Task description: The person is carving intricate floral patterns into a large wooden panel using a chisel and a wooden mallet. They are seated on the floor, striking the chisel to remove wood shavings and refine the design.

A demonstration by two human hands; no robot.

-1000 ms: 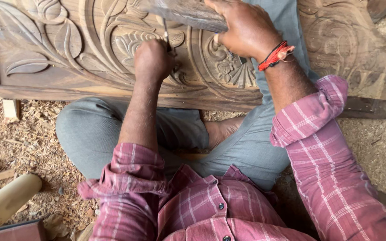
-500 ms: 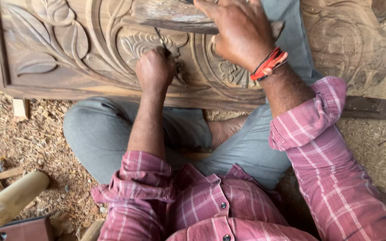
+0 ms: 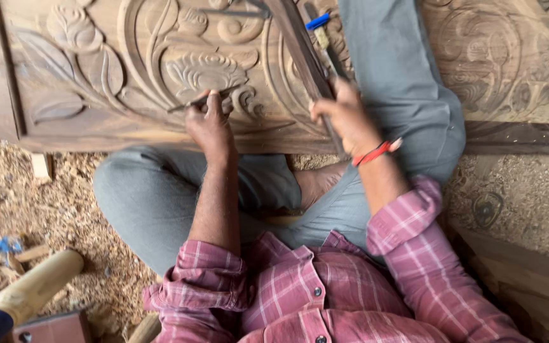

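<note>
A large carved wooden panel (image 3: 128, 70) with flower and leaf relief lies across the top of the view. My left hand (image 3: 210, 124) grips a thin metal chisel (image 3: 192, 101) that lies slanted on the carving below a flower. My right hand (image 3: 345, 117) is closed around a long dark wooden mallet or stick (image 3: 300, 51), held low beside my knee. A red band circles my right wrist. I sit cross-legged in grey trousers and a pink checked shirt.
More tools, one with a blue band (image 3: 318, 22), rest on the panel near my right leg. Sawdust and wood chips (image 3: 39, 203) cover the ground. A round wooden handle (image 3: 33, 286) lies at lower left; planks (image 3: 528, 273) sit at lower right.
My right hand has come down from above the panel to beside my knee, still holding the wooden striker. My left hand now shows the chisel tilted flatter on the carving.
</note>
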